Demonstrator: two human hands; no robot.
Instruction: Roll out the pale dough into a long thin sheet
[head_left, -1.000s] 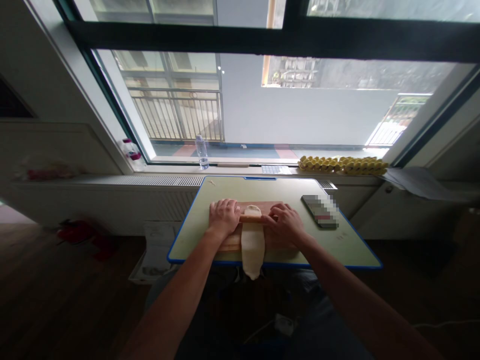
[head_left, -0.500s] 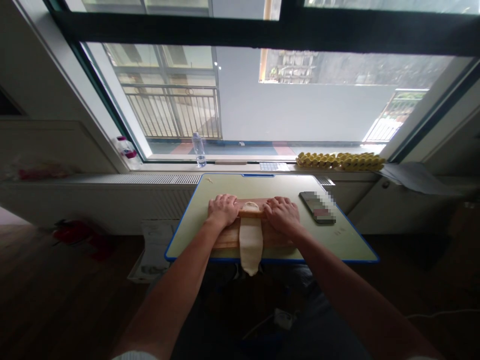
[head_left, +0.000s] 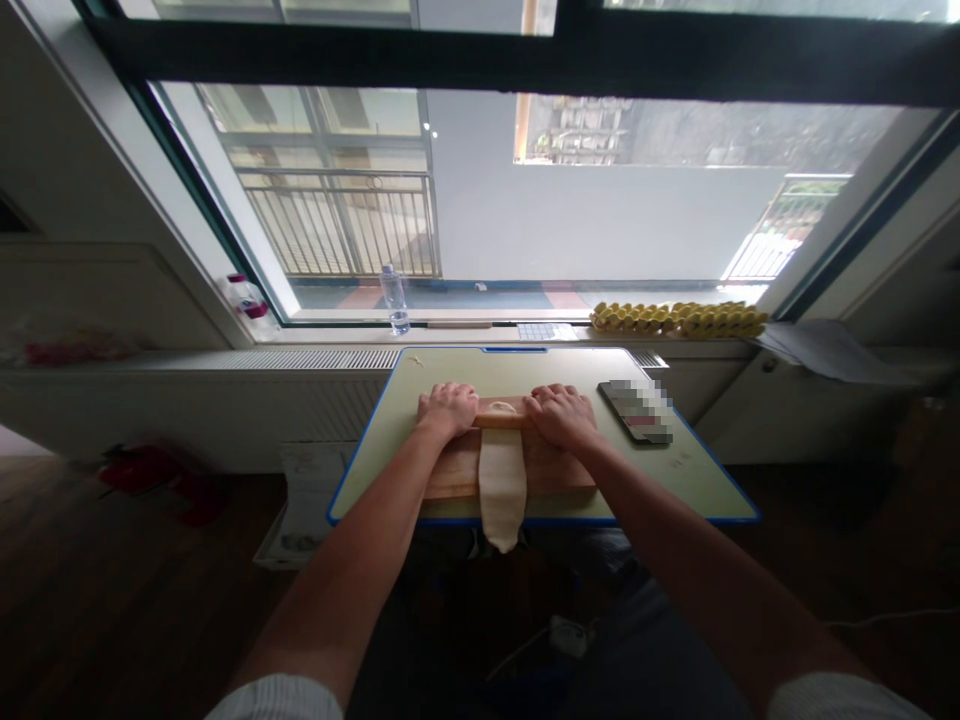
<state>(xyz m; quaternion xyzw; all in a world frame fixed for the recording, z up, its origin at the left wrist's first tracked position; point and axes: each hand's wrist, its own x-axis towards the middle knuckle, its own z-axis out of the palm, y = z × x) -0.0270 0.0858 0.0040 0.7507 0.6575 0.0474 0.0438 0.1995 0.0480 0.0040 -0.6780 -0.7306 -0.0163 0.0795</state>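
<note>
A long flat strip of dough (head_left: 502, 480) lies lengthwise over a wooden board (head_left: 559, 472), its near end hanging past the table's front edge. Across the strip's far part rests a wooden rolling pin (head_left: 501, 421). My left hand (head_left: 448, 408) is closed over the pin's left end, and my right hand (head_left: 561, 412) is closed over its right end. Only the pin's middle shows between them. Just beyond it, the rounded far tip of the dough peeks out.
The board sits on a pale table (head_left: 442, 368) with a blue rim. A phone (head_left: 634, 412) lies at right. Along the windowsill stand a clear bottle (head_left: 394, 300), a bottle with a purple cap (head_left: 247, 297) and yellow egg trays (head_left: 679, 319). A red fire extinguisher (head_left: 154, 480) is on the floor.
Both hands have pushed the rolling pin slightly away from me, toward the far end of the dough. Less dough shows beyond the pin now.
</note>
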